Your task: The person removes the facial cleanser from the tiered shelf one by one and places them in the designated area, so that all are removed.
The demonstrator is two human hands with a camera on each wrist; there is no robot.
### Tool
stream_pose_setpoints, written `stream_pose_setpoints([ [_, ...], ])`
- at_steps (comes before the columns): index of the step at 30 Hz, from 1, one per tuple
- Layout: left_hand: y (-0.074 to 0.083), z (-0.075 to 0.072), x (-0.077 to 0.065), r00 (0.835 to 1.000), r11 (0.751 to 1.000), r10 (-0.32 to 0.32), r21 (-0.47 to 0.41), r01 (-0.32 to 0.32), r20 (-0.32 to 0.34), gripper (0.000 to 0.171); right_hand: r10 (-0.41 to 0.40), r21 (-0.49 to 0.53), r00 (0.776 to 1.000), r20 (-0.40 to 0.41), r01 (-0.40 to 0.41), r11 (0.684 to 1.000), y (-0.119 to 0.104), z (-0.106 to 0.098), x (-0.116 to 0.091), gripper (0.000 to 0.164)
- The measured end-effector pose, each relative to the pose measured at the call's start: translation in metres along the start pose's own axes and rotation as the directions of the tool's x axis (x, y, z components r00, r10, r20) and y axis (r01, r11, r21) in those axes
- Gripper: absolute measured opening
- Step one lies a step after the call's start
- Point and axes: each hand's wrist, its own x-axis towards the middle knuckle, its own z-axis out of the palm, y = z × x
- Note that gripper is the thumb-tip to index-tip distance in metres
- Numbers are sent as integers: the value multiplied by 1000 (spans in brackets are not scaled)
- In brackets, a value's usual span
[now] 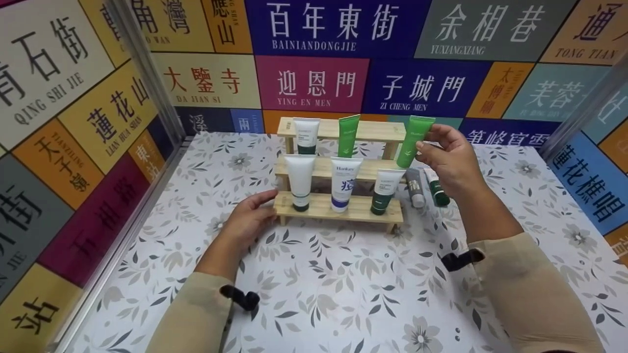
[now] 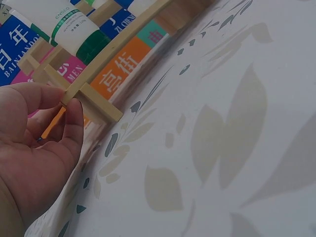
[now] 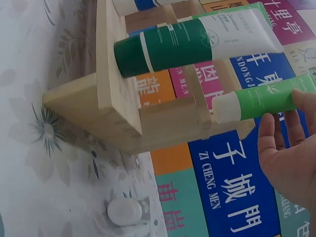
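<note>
A three-step wooden stand [image 1: 362, 208] holds several squeeze tubes. My right hand [image 1: 451, 154] pinches a light green tube [image 3: 266, 98] near its upper end, its white cap down at the right end of the middle step. My left hand [image 1: 250, 218] pinches the left end of the lowest step between thumb and fingers. On that step stand a white tube [image 1: 300, 179], a white-and-purple tube [image 1: 346, 179] and a white-and-dark-green tube [image 1: 387, 189]. Behind them, a white-and-green tube [image 1: 306, 133] and another light green tube [image 1: 348, 135] stand upright, their lower parts partly hidden.
Right of the stand, a grey tube [image 1: 415, 189] and a white tube with a dark green end [image 1: 436, 189] lie on the table. A floral cloth [image 1: 324, 284] covers the tabletop. Colourful lettered panels [image 1: 311, 83] rise behind and at both sides.
</note>
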Motion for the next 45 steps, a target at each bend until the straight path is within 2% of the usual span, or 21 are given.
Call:
stream_pose_setpoints([
  [5, 0, 0, -1, 1000, 1000, 6, -1, -6, 0, 53, 17, -32, 998, -64, -19, 999, -3, -18, -4, 42],
  [10, -1, 0, 0, 1000, 1000, 10, 3, -10, -5, 53, 37, -19, 994, -103, -40, 999, -2, -43, -9, 48],
  [14, -3, 0, 1, 1000, 1000, 16, 11, -16, -5, 52, 41, 76, 994, -105, -33, 997, 2, -64, -12, 50],
  [17, -3, 0, 1, 1000, 1000, 17, 14, -17, -12, 52, 59, 106, 990, -130, -46, 993, 5, -80, -13, 52],
  [22, -3, 0, 0, 1000, 1000, 16, 10, -16, -22, 52, 114, 60, 970, -214, -103, 993, 9, -104, -14, 59],
  [31, -2, 0, -1, 1000, 1000, 10, 23, -9, -21, 51, 195, 169, 941, -275, -152, 974, 20, -148, -14, 61],
  [37, -2, 2, -1, 1000, 1000, 3, 28, -2, -21, 51, 275, 196, 903, -331, -219, 956, 27, -174, -14, 62],
  [45, -3, 1, 0, 1000, 1000, 25, 10, -25, -6, 51, 312, 261, 889, -334, -231, 937, 35, -195, -13, 56],
])
